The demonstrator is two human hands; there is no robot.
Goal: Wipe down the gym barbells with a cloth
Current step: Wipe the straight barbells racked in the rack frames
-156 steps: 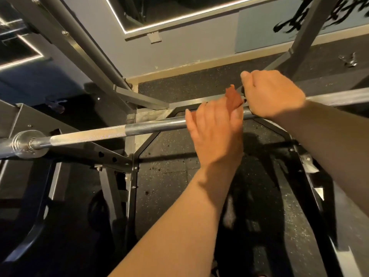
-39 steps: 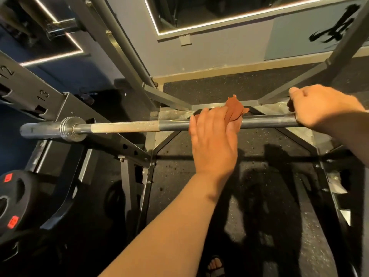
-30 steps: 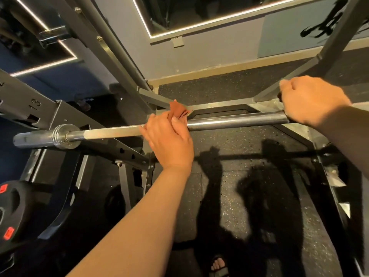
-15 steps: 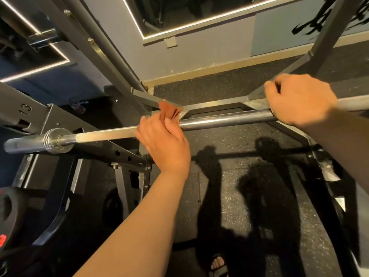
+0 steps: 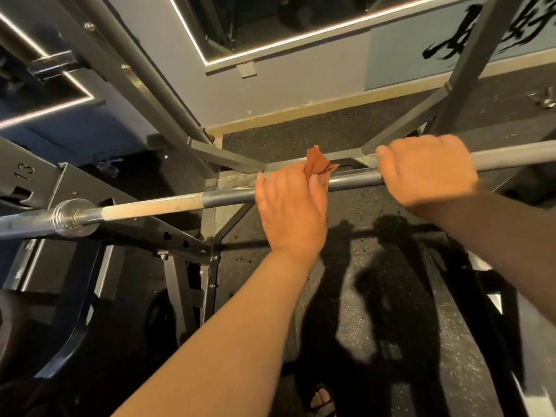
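A steel barbell (image 5: pixel 228 198) lies across the rack from lower left to upper right, and its sleeve collar (image 5: pixel 69 218) is at the left. My left hand (image 5: pixel 290 209) lies over the middle of the bar and holds a small orange-brown cloth (image 5: pixel 316 162) against it. A corner of the cloth sticks up past my fingers. My right hand (image 5: pixel 427 173) grips the bar just to the right, knuckles up. The bar under both hands is hidden.
Grey rack uprights (image 5: pixel 135 70) slant in at the upper left and upper right. A numbered rack arm (image 5: pixel 90 188) supports the bar's left end. Black speckled rubber floor (image 5: pixel 376 341) lies below, with my sandalled foot (image 5: pixel 322 398) at the bottom. A mirrored wall stands behind.
My left hand first slid the cloth left along the bar to the knurled part. It has now moved back right, close to my right hand, which kept its grip.
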